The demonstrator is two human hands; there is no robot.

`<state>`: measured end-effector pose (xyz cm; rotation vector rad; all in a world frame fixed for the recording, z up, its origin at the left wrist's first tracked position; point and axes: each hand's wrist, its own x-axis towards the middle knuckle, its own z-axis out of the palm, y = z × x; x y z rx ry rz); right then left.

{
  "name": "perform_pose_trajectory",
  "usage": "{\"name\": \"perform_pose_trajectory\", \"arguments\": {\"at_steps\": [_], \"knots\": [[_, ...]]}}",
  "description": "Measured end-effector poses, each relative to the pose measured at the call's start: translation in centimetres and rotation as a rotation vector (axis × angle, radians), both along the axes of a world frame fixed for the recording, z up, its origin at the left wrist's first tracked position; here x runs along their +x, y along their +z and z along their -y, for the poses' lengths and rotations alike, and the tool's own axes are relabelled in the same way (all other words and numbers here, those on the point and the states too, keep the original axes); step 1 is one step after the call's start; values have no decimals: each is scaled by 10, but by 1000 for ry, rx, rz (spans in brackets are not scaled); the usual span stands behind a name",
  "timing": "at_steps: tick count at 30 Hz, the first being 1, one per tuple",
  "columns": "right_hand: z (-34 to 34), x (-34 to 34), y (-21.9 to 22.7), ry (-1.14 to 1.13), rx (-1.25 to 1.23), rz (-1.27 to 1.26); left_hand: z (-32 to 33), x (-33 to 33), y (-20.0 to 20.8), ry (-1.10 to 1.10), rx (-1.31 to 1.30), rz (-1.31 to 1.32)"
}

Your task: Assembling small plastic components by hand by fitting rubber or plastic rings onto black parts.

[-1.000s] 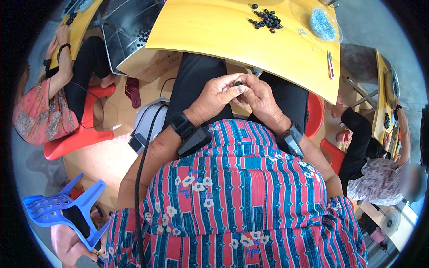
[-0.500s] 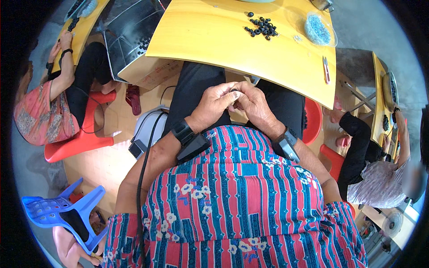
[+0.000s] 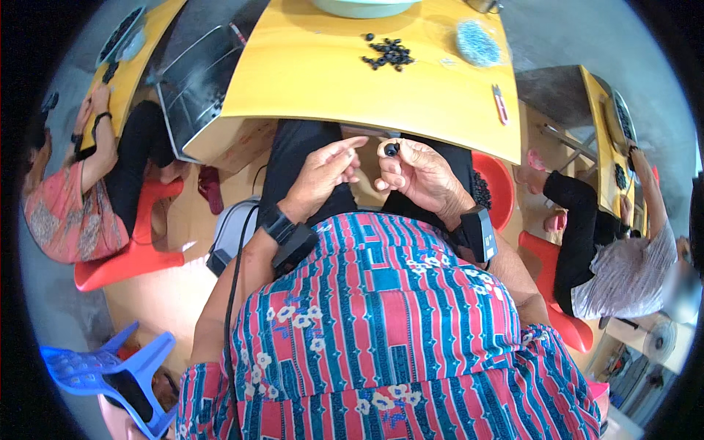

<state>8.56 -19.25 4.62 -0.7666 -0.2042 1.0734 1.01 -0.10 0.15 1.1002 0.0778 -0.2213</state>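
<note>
Between the thumb and index finger of my right hand (image 3: 422, 174) is a small round black part (image 3: 391, 149) with a hole or dark hollow in it. My right hand's other fingers are curled loosely below. My left hand (image 3: 323, 176) is apart from it, to the left, with the index finger stretched out toward the right hand and the other fingers half bent; nothing shows in it. Both hands are over my lap, just short of the edge of the yellow table (image 3: 308, 81). A loose pile of similar black parts (image 3: 389, 53) lies on the table ahead.
On the table are red-handled snips (image 3: 500, 105), a dish of pale blue bits (image 3: 478, 44) and a pale green basin (image 3: 363, 7). A red tub (image 3: 500, 192) with black parts stands by my right leg, and a dark-lined carton (image 3: 192, 84) at left. People work on both sides.
My hands were together, fingers touching around the part. They have come apart, with the black part in the right hand. The view has shifted, so the table appears further left.
</note>
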Motion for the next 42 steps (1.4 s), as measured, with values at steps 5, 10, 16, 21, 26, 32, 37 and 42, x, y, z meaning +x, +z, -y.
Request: {"name": "perform_pose_trajectory", "arguments": {"at_steps": [5, 10, 16, 21, 26, 32, 37, 42], "knots": [[36, 8, 24, -108, -26, 109, -6, 3, -11, 14, -89, -15], [109, 14, 57, -491, -303, 391, -13, 4, -8, 12, -31, -44], [201, 7, 20, -735, -628, 435, -12, 9, -8, -15, -18, -56], [249, 3, -60, -937, -1414, 582, -9, 6, -7, -35, 68, -68], [214, 9, -35, -1285, -1104, 711, -12, -4, -13, -18, 39, -73], [110, 34, 32, -1038, -858, 955, -8, -2, -1, -9, 39, -93], [20, 60, 34, -663, -828, 1301, -12, -2, 6, -48, 24, -93], [-37, 79, 35, -491, -896, 1427, -8, -4, 6, -45, -3, -85]]}}
